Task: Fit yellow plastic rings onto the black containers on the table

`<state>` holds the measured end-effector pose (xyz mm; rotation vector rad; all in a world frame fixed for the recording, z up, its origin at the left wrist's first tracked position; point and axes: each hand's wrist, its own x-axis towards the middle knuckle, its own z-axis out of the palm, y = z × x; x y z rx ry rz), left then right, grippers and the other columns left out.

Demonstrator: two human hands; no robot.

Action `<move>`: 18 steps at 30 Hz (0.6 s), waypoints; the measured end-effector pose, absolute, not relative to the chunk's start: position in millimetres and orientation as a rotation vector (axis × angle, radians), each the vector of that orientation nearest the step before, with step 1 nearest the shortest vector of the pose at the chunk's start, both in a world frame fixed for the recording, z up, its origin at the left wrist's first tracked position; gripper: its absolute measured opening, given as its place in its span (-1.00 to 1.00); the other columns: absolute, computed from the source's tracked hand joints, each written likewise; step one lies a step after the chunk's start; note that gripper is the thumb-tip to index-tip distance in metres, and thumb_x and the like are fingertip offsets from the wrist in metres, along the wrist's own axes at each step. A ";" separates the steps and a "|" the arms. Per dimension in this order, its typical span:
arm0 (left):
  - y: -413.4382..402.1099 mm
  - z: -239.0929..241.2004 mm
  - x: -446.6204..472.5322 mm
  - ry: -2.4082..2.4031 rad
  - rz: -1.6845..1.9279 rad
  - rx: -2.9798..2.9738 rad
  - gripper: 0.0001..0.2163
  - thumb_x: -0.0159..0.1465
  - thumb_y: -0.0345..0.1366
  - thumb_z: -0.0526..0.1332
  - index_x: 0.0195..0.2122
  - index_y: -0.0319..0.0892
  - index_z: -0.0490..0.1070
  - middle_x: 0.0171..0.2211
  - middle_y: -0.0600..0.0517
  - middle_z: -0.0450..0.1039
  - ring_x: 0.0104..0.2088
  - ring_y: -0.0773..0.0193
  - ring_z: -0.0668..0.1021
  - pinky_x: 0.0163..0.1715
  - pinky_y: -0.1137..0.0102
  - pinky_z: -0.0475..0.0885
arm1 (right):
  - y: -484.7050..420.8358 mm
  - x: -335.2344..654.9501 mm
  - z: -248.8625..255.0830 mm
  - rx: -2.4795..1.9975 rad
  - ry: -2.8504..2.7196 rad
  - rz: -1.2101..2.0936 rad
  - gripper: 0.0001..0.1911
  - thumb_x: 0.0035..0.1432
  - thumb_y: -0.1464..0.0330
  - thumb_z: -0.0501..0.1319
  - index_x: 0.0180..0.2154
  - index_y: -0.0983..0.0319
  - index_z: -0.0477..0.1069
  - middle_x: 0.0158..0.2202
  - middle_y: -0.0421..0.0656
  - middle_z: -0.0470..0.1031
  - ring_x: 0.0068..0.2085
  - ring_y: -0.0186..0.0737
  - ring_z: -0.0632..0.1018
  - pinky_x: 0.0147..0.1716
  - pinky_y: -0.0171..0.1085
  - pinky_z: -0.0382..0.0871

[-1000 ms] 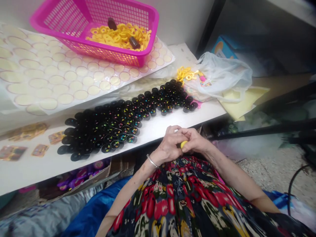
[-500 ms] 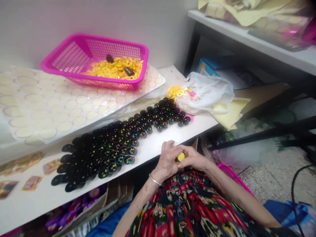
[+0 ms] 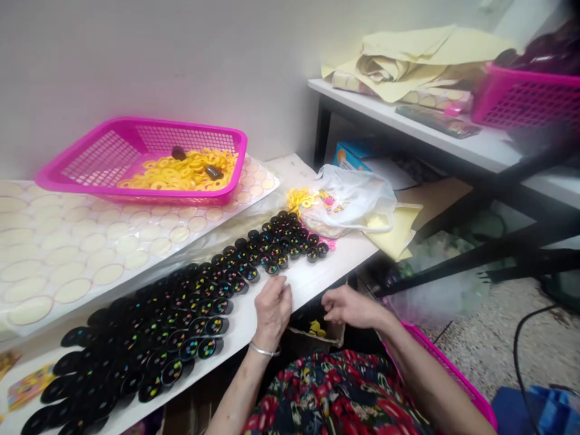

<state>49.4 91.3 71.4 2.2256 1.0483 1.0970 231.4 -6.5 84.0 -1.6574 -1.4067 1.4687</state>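
Hands now apart; half a second ago they met around a small yellow piece. Left hand (image 3: 273, 305) loosely curled at the white tabletop's (image 3: 248, 320) edge, beside round black plastic cups (image 3: 170, 320) holding multicoloured bits (image 3: 207, 347); right hand (image 3: 347, 307) half-curled near an open cardboard box (image 3: 339, 337) containing yellow pieces (image 3: 317, 328). Can't tell if either grips anything. That piece isn't identifiable now; two-handed handling looks finished.

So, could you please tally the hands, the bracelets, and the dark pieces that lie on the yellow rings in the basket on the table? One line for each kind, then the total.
Hands: 2 (left hand, right hand)
Bracelet: 1
Dark pieces in the basket: 2
Total: 5
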 end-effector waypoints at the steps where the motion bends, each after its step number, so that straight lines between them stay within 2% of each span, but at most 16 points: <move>1: 91.2 72.0 54.7 1.033 1.061 2.241 -0.87 0.19 -0.42 0.07 -0.32 -0.19 0.39 -0.47 0.06 0.35 -0.47 0.37 0.43 -0.42 0.47 0.35 | -3.1 240.4 90.9 -1.598 -1.308 1.476 -0.89 -0.02 0.39 0.16 -0.36 0.25 0.35 -0.57 -0.26 0.33 -0.55 -0.35 0.40 -0.56 -0.37 0.22; 3: 92.0 70.4 68.9 1.027 0.997 2.267 -0.86 0.20 -0.40 0.06 -0.30 -0.19 0.39 -0.47 0.06 0.34 -0.46 0.36 0.43 -0.42 0.47 0.34 | 9.4 259.7 98.8 -1.630 -1.207 1.177 -0.88 0.03 0.33 0.13 -0.38 0.25 0.37 -0.59 -0.26 0.32 -0.56 -0.36 0.36 -0.54 -0.36 0.21; 5: 94.9 66.7 85.9 1.066 0.968 2.291 -0.84 0.19 -0.38 0.07 -0.24 -0.21 0.38 -0.46 0.04 0.34 -0.46 0.34 0.42 -0.43 0.46 0.34 | 26.9 277.2 97.3 -1.757 -1.193 0.684 -0.90 0.02 0.36 0.12 -0.41 0.24 0.38 -0.52 -0.22 0.36 -0.47 -0.31 0.37 -0.44 -0.32 0.23; 7: 99.5 63.5 102.4 1.145 0.961 2.306 -0.78 0.17 -0.34 0.11 -0.17 -0.25 0.37 -0.46 0.01 0.36 -0.47 0.31 0.42 -0.43 0.44 0.33 | 44.4 289.7 88.8 -1.835 -1.245 0.406 -0.92 -0.02 0.40 0.12 -0.44 0.24 0.38 -0.45 -0.18 0.37 -0.39 -0.27 0.38 -0.36 -0.29 0.23; 10: 106.1 63.4 120.3 1.246 0.888 2.314 -0.73 0.15 -0.27 0.15 -0.14 -0.27 0.36 -0.48 0.01 0.38 -0.47 0.28 0.43 -0.43 0.42 0.31 | 61.1 296.3 73.1 -1.898 -1.381 0.357 -0.92 -0.04 0.43 0.13 -0.46 0.23 0.39 -0.38 -0.17 0.35 -0.33 -0.24 0.40 -0.33 -0.29 0.23; 14: 110.1 69.7 130.6 1.292 0.742 2.298 -0.84 0.15 -0.26 0.15 -0.29 -0.20 0.40 -0.55 0.07 0.36 -0.53 0.32 0.40 -0.50 0.46 0.22 | 63.7 289.5 63.0 -1.998 -1.442 0.259 -0.88 0.02 0.45 0.10 -0.46 0.21 0.40 -0.33 -0.16 0.36 -0.25 -0.21 0.41 -0.31 -0.30 0.23; 18: 110.1 72.6 129.6 1.265 0.768 2.270 -0.90 0.13 -0.30 0.16 -0.39 -0.19 0.40 -0.56 0.09 0.34 -0.54 0.35 0.38 -0.50 0.47 0.19 | 59.7 282.8 67.2 -1.989 -1.508 0.198 -0.83 0.08 0.49 0.07 -0.38 0.18 0.41 -0.29 -0.12 0.39 -0.19 -0.18 0.39 -0.29 -0.30 0.24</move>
